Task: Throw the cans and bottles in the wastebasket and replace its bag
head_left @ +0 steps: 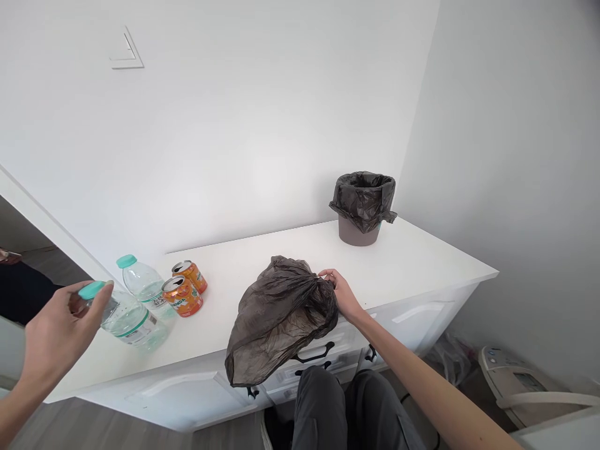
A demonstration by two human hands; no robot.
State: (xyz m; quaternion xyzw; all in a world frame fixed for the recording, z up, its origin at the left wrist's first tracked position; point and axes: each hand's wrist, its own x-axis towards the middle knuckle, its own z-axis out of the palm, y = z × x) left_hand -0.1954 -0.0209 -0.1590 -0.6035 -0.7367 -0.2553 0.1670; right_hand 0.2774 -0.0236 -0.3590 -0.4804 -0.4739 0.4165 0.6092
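My left hand (63, 328) is closed around the turquoise cap of the nearer clear plastic bottle (135, 324), which stands on the left of the white cabinet top. Behind it is a second capped bottle (143, 279). Two orange soda cans (184, 299) with open tops stand upright just right of the bottles. My right hand (341, 294) pinches the gathered neck of a thin black plastic bag (281, 319). The bag lies across the front edge and partly hangs over the drawers. Whether anything is inside it I cannot tell.
A brown trash bin (359, 234) lined with a black bag stands at the back right of the cabinet top (422, 262). Black drawer handles (315, 355) stick out in front of my knees. A beige appliance (515, 378) is low on the right. Part of another person shows at far left.
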